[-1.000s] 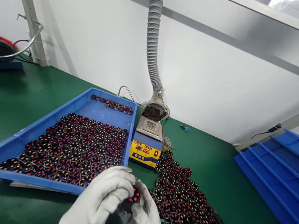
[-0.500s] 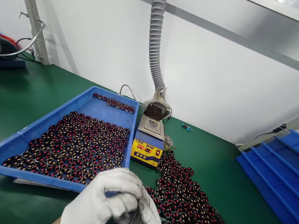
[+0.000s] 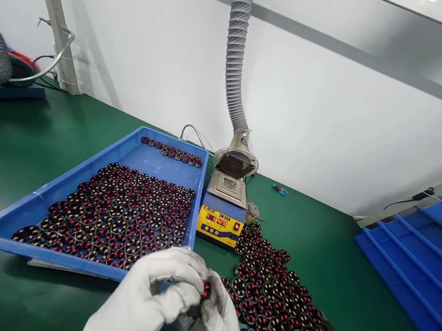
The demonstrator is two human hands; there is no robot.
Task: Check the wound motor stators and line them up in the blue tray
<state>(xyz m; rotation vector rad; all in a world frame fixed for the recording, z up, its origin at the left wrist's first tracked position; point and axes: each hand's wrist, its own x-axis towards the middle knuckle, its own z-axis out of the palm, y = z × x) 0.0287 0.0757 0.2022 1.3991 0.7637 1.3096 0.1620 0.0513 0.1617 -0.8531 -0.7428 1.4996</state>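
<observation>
A red-wound coil (image 3: 206,291) is sitting between two gloved hands, on the near side of the blue-and-yellow machine (image 3: 219,227). The left hand (image 3: 161,290) and the right hand (image 3: 220,324) are both grasping it, their fingers covering so much that only a sliver of red is showing; its full shape is staying hidden, and the right hand's lower part is running out of view. Left of the machine, a blue tray (image 3: 164,166) is holding rows of similar coils, the left hand overlapping its near corner. Right of the machine and nearer, loose coils (image 3: 268,291) are crowding the green worktop (image 3: 313,230), the closest being cut off below. Beyond them, red-handled pliers (image 3: 330,329) are losing their handle ends to the bottom edge. Against the machine's right side, a greyish lump (image 3: 253,211) is hiding partly, hard to identify. Above the machine, a grey hose (image 3: 237,44) is disappearing past the top edge.
</observation>
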